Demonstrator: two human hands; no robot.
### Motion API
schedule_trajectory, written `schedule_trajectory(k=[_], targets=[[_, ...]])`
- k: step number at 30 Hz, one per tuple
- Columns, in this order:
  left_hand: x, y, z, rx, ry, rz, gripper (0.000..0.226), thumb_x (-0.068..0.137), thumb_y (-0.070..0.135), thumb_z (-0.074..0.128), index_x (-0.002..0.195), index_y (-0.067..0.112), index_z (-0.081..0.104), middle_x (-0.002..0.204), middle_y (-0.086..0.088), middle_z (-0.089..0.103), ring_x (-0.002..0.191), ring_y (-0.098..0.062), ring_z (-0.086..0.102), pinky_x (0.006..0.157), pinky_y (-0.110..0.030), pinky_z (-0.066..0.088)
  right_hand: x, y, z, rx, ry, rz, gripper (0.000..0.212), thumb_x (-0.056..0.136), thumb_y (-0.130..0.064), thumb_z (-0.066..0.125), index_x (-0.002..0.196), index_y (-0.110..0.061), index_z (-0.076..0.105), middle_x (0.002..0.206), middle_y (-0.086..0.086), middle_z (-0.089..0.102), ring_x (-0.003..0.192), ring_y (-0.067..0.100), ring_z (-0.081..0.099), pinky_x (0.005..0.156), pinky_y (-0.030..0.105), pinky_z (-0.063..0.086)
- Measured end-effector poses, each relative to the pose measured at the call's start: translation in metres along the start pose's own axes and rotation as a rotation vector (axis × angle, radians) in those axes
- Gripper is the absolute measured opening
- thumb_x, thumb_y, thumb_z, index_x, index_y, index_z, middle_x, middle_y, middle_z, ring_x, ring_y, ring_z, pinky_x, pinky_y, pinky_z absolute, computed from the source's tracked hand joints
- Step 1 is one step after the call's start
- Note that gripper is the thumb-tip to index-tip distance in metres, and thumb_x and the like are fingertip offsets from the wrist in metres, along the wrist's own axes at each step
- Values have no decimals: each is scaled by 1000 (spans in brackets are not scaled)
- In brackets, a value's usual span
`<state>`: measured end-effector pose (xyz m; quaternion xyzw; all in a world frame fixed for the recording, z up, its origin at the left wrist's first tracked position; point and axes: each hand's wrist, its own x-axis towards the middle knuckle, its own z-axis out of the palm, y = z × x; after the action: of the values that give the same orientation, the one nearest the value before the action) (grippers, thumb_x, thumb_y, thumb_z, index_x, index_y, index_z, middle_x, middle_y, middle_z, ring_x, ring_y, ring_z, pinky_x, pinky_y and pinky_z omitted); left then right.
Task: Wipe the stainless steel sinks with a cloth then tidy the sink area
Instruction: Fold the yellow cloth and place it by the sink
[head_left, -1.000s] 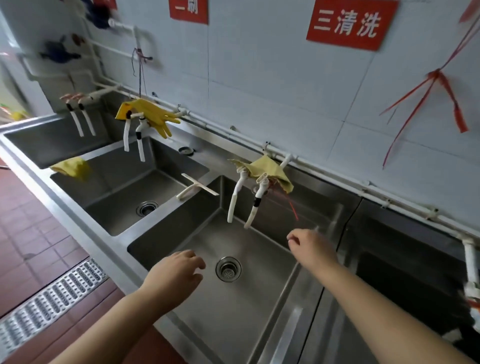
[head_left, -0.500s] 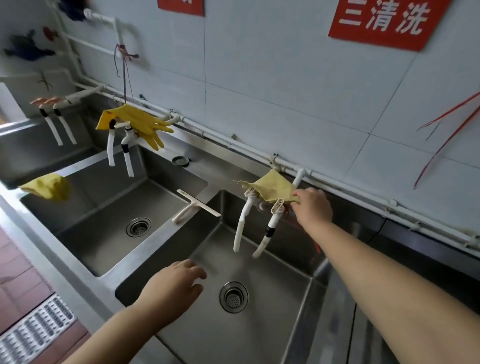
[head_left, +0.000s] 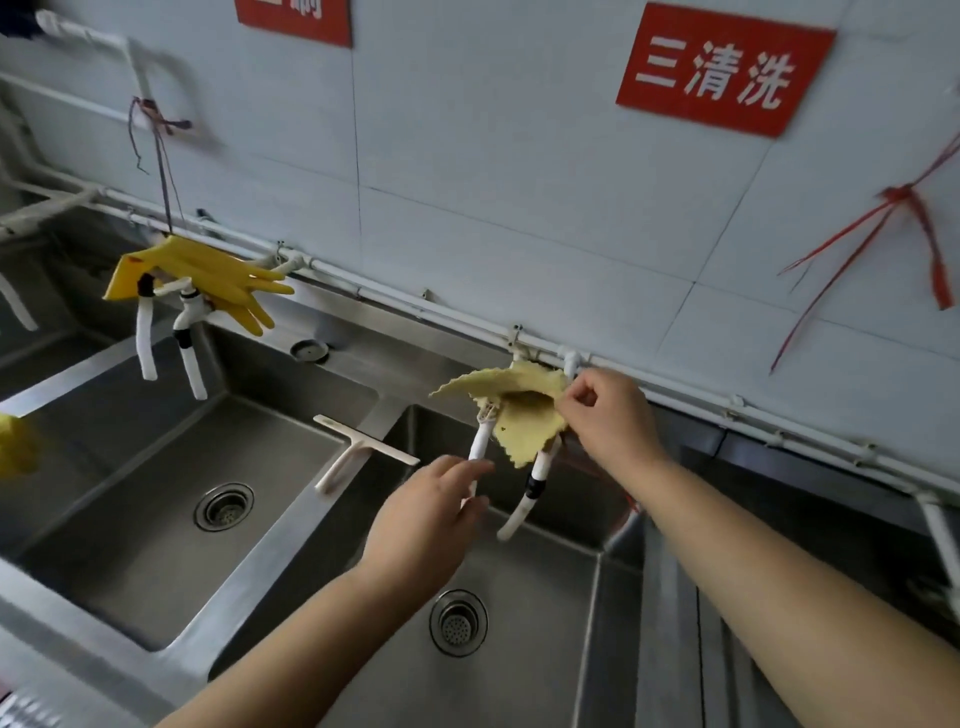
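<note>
Two white tap hoses (head_left: 530, 480) hang under the yellow cloth (head_left: 522, 415), squeegee (head_left: 358, 454) on the sink divider. Cloth crumpled, draped over taps; right hand (head_left: 608, 415) pinches its edge, left hand (head_left: 428, 519) fingers relaxed.

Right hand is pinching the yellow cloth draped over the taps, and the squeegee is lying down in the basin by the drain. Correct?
Not quite. The head view shows the squeegee resting on the divider between the two sinks, not by a drain. The rest holds: the right hand pinches the yellow cloth draped over the taps.
</note>
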<state>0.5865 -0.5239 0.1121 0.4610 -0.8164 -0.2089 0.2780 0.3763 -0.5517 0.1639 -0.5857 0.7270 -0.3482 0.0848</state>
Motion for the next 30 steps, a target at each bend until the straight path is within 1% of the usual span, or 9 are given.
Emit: schedule_trajectory(k=[5, 9, 11, 13, 16, 21, 24, 27, 30], targets=[[12, 34, -4, -840, -104, -331, 18, 95, 39, 45, 90, 36, 62, 86, 17, 61, 81, 4, 55, 69, -17, 41, -79, -29, 8, -57, 23, -184, 12, 79, -20, 70, 71, -16, 63, 74, -7, 61, 66, 10, 57, 60, 30, 50], [4, 30, -5, -905, -157, -556, 22, 91, 31, 56, 91, 12, 67, 74, -3, 65, 60, -7, 61, 54, -18, 48, -122, -30, 25, -141, -22, -359, 8, 79, -21, 71, 75, -17, 67, 76, -5, 64, 70, 13, 57, 64, 28, 42], [-2, 25, -10, -868, -93, -637, 12, 91, 23, 57, 90, 14, 65, 78, -3, 65, 67, -9, 63, 54, -20, 48, -135, -25, 30, -108, -46, -366, 5, 83, -23, 68, 81, -18, 69, 78, -6, 65, 73, 11, 57, 66, 25, 41], [-8, 19, -24, -913, -41, -641, 12, 92, 23, 56, 93, 17, 66, 87, -5, 68, 82, -18, 65, 63, -28, 50, -141, -17, 29, -15, -16, -272, 7, 85, -19, 67, 90, -17, 71, 84, -5, 67, 80, 9, 59, 71, 21, 45], [-12, 17, -62, -933, -18, -562, 13, 91, 27, 57, 87, 19, 66, 80, -8, 70, 77, -25, 67, 63, -32, 51, -136, -7, 16, 150, 72, 26, 11, 90, -18, 60, 96, -23, 67, 88, -15, 61, 87, -1, 55, 72, 8, 38], [-24, 23, -117, -917, -48, -438, 15, 92, 32, 54, 93, 20, 63, 77, -3, 69, 69, -18, 67, 52, -26, 51, -128, -12, 12, 542, -167, 610, 29, 99, -35, 38, 94, -18, 60, 84, -3, 62, 79, 12, 57, 60, 23, 36], [-34, 25, -132, -903, -37, -393, 15, 93, 30, 52, 94, 18, 61, 82, -7, 66, 74, -22, 64, 60, -30, 49, -139, -24, 28, 680, -362, 673, 52, 99, -50, 27, 103, -10, 60, 72, 5, 70, 63, 11, 65, 59, 23, 40], [-45, 20, -141, -885, -30, -380, 16, 93, 32, 52, 98, 18, 59, 88, -9, 64, 81, -26, 63, 64, -33, 48, -151, -39, 47, 680, -444, 668, 47, 96, -57, 28, 106, -20, 55, 92, 6, 68, 83, 15, 65, 70, 28, 45], [-52, 8, -149, -873, -19, -376, 17, 93, 33, 52, 95, 18, 60, 86, -9, 65, 79, -26, 64, 63, -33, 48, -156, -58, 59, 937, -312, 700, 33, 96, -43, 44, 113, -17, 54, 109, 6, 61, 99, 21, 60, 80, 34, 52]])
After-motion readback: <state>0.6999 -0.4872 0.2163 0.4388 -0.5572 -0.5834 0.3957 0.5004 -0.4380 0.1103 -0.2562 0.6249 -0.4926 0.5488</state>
